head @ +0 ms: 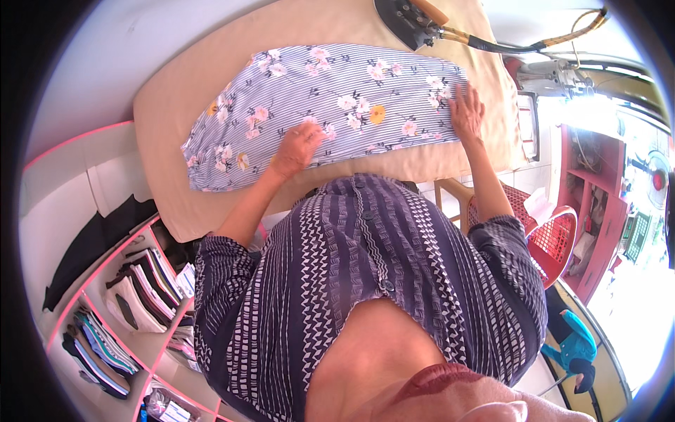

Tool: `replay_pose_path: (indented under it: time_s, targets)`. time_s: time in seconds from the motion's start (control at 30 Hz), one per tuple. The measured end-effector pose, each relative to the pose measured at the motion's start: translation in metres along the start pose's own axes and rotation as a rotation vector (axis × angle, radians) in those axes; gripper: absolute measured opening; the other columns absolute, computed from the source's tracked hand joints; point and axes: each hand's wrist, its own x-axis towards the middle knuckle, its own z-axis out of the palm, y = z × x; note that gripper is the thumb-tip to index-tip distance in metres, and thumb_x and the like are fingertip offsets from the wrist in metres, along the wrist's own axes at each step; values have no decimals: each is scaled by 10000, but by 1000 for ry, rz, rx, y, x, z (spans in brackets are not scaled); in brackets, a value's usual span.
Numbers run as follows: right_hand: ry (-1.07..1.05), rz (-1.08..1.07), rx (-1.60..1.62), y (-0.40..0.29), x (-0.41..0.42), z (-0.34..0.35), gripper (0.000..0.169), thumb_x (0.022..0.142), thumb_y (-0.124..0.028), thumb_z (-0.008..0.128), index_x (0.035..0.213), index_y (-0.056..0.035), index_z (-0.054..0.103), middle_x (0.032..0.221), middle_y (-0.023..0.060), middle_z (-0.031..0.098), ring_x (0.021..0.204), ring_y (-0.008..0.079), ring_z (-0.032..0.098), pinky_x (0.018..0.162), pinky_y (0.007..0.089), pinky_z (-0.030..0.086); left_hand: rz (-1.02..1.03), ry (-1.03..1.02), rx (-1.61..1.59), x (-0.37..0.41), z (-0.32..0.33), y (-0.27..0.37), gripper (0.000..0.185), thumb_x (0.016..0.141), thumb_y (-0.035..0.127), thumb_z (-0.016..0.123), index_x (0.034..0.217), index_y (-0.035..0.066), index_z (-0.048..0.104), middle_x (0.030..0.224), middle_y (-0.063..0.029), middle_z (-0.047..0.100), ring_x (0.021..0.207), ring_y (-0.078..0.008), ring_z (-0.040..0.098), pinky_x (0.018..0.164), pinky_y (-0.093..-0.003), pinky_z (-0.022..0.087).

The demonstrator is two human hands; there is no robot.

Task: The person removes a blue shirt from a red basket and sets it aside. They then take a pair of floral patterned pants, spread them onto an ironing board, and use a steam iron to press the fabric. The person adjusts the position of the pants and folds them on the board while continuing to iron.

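A striped cloth garment or piece of fabric [327,113] with pink, white and yellow flowers lies spread on a beige padded, cloth-covered table [163,121]. My left hand [299,147] is over its near edge, left of the middle. That hand is slightly blurred with its fingers bent, and I cannot tell if it grips the cloth. At the fabric's right end rests my right hand [468,116], palm down with fingers apart. Beyond the fabric, at the table's far right, stands an iron [408,21] with a dark soleplate body, an orange-brown handle and a thick wrapped cord [490,45].
Open shelves [153,353] with stacks of folded clothes [147,287] stand at my left, a black cloth [100,253] above them. At right are a red plastic chair [553,237], a sewing machine [553,76], a pink cabinet [590,211], a fan [656,179] and a person in blue [577,337].
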Motion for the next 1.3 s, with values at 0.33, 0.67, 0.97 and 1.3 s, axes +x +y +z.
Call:
replay_pose_path:
  time_s: [0.33,0.67,0.97,1.3]
  targets:
    - [-256,-527,543,-44,-13,-18,291,779,-155,673,1062,-108,623,992,57,556,894,241,541,772,356,472,-47,16,175,-4,56,17,231,805,136,639,1029,98,600,947,-44,521,888,-230,513,808,-367,419]
    - [-189,-599,517,-32,-20,-9,377,728,1,578,1100,-53,602,956,68,549,868,235,549,773,345,484,-52,8,163,12,69,24,174,797,121,627,963,75,610,877,-48,530,828,-225,524,739,-341,447]
    - [-248,-562,651,-34,-21,-17,344,707,52,580,1032,-49,627,896,75,574,829,258,562,750,367,476,-98,-48,119,-7,71,31,88,798,97,565,878,74,592,872,-57,543,841,-239,533,741,-372,432]
    - [-171,417,176,-59,22,26,321,849,-312,601,1030,-50,561,1017,149,577,1030,320,514,857,426,414,-144,71,97,-18,75,13,56,835,113,562,881,82,553,872,-67,518,842,-242,522,748,-355,423]
